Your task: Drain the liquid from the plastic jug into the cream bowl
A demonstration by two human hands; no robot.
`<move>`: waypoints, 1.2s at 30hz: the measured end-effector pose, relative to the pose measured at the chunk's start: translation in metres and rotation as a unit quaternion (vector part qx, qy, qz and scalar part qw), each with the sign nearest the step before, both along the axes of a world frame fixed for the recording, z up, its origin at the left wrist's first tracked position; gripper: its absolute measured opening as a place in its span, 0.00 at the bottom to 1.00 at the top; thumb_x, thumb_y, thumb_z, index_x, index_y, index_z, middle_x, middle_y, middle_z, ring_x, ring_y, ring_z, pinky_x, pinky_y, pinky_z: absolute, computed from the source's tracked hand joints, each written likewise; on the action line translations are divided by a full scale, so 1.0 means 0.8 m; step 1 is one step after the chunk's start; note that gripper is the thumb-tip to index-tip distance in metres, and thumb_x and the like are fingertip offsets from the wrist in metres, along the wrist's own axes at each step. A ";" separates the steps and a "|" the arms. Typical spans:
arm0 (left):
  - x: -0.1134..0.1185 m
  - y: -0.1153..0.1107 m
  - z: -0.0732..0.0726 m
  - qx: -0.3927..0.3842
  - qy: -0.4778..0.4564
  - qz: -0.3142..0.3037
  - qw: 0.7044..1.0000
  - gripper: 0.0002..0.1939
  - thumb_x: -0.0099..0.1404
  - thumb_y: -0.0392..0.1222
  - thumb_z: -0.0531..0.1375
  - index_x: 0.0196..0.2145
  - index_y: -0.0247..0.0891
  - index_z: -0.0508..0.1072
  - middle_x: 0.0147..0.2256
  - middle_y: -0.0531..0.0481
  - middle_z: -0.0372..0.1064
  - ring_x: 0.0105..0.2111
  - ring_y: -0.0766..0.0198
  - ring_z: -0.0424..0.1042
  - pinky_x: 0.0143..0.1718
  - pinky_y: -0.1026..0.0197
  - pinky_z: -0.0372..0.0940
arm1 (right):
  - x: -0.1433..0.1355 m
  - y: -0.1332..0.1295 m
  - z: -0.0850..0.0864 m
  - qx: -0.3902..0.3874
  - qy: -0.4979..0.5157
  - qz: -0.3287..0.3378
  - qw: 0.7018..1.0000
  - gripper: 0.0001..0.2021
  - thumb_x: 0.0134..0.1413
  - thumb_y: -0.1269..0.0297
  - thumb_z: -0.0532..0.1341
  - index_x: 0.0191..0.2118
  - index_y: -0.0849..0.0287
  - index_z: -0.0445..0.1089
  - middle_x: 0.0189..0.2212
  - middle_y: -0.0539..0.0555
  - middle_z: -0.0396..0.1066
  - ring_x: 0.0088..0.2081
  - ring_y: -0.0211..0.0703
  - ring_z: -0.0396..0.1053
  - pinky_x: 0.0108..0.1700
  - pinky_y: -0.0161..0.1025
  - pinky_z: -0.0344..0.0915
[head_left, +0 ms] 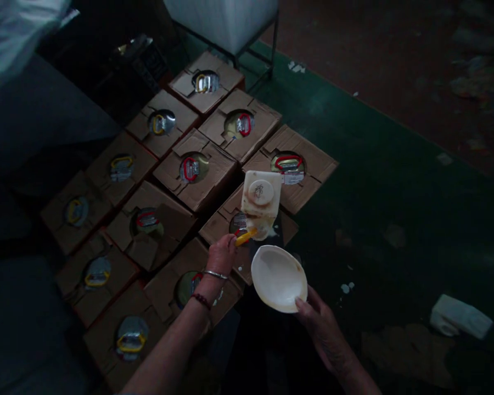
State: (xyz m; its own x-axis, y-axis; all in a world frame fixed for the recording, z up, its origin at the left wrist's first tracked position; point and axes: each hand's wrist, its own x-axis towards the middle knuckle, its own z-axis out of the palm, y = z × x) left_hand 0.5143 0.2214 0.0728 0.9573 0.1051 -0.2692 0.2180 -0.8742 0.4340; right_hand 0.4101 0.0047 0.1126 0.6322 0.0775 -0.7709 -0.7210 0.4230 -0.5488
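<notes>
Pinching bowl (278, 278) with right hand (318, 322), left hand (222, 254) clasping yellow handle (246, 237) near boxed tins (232, 127)

V. dim feed my end. Pale bowl (279, 280) at 5 o'clock reads brightest; glint off metal lid (208, 83) at 11, soft sheen on sheeting (20, 38) at 10. Near-black shadow at 6. Debris (483, 82) approx. 2 seems blurred.

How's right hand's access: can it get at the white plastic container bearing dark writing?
Probably not freely: the right hand is gripping a white bowl, which lies between it and the white plastic container. The left hand, holding a yellow handle, looks closer.
</notes>
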 end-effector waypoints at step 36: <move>0.213 -0.078 0.078 0.256 -0.076 -0.793 0.548 0.25 0.59 0.28 0.52 0.53 0.44 0.63 0.52 0.42 0.62 0.58 0.52 0.53 0.60 0.43 0.47 | -0.004 -0.089 0.020 0.047 0.028 -0.220 0.974 0.33 0.29 0.57 0.71 0.49 0.57 0.68 0.46 0.59 0.70 0.52 0.57 0.62 0.54 0.54 0.56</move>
